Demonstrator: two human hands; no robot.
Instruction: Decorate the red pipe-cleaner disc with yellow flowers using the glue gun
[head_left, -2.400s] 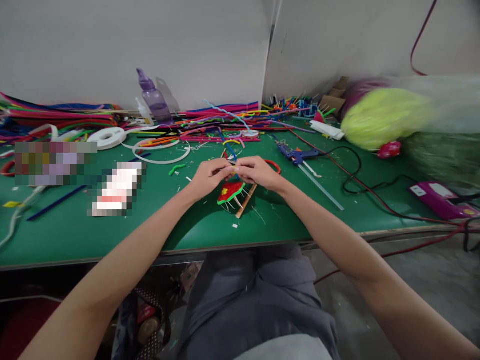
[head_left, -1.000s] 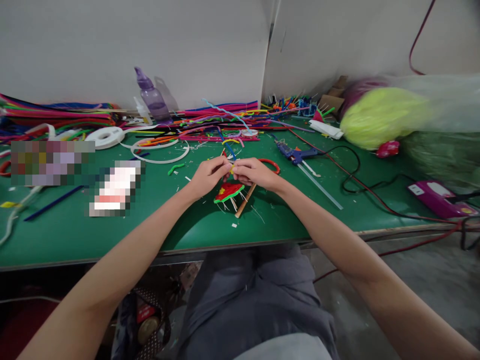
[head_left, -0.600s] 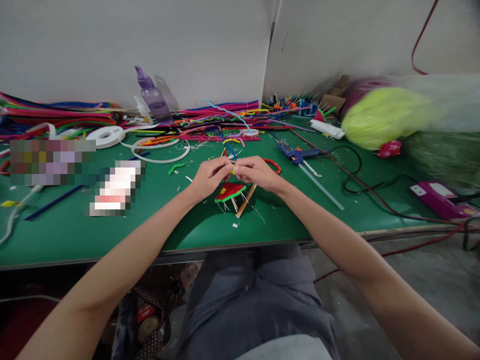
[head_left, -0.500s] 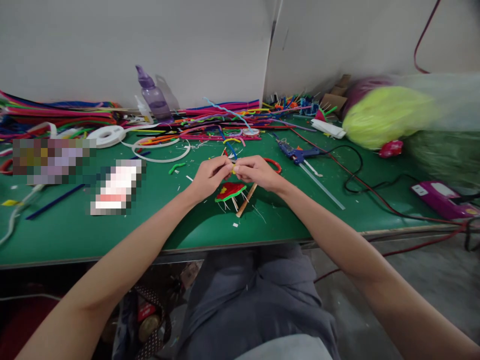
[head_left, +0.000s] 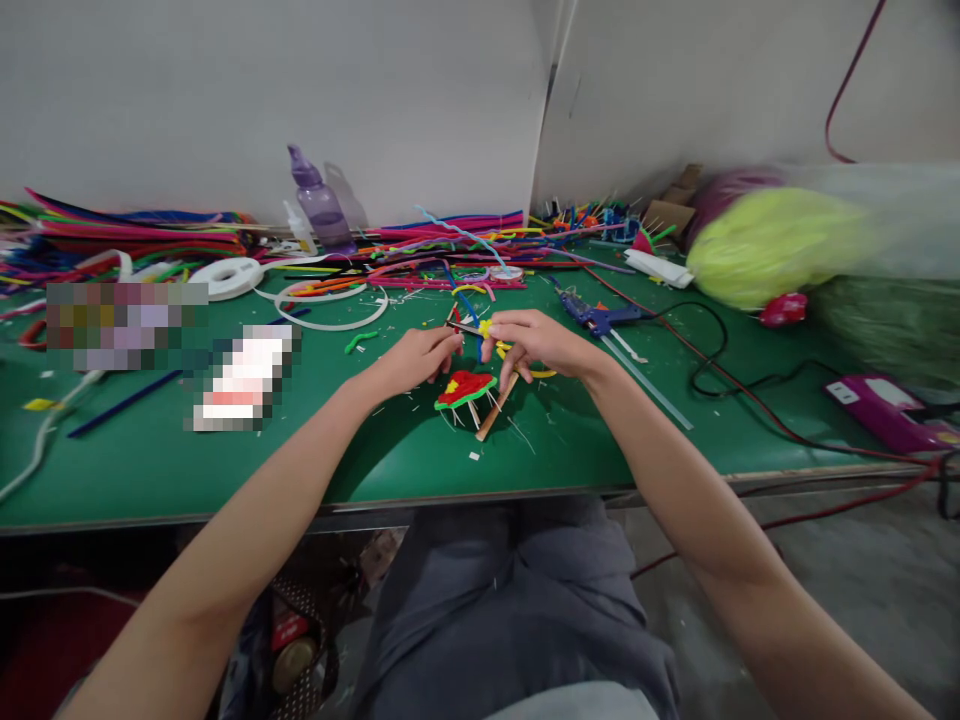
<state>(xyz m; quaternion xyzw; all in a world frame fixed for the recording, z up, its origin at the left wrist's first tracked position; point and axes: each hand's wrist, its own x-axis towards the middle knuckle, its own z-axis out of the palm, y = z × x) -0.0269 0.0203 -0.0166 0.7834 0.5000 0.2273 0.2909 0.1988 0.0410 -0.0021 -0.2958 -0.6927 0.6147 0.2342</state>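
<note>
My right hand [head_left: 536,343] pinches a small yellow fuzzy piece [head_left: 484,328] between thumb and fingertips. A yellow loop [head_left: 551,373] shows beneath that hand; whether the two join, I cannot tell. My left hand [head_left: 424,358] is just to the left, its fingers curled together beside a thin dark metal strip [head_left: 463,327]; what they hold is hidden. Below both hands lies a red fuzzy shape [head_left: 466,388] with a green rim, yellow spots and white strands hanging under it. A flat wooden stick [head_left: 495,410] lies beside it.
A blue glue gun [head_left: 596,315] with a clear glue stick lies on the green table [head_left: 360,450], its cord running right. Behind are bundled pipe cleaners [head_left: 127,235], a white tape roll [head_left: 225,278] and a purple bottle [head_left: 324,215]. Plastic bags [head_left: 780,245] stand at right.
My hands have parted from their shared pinch: the left moved slightly away, the right keeps the yellow piece and has spread its lower fingers. A yellow loop now shows under the right hand.
</note>
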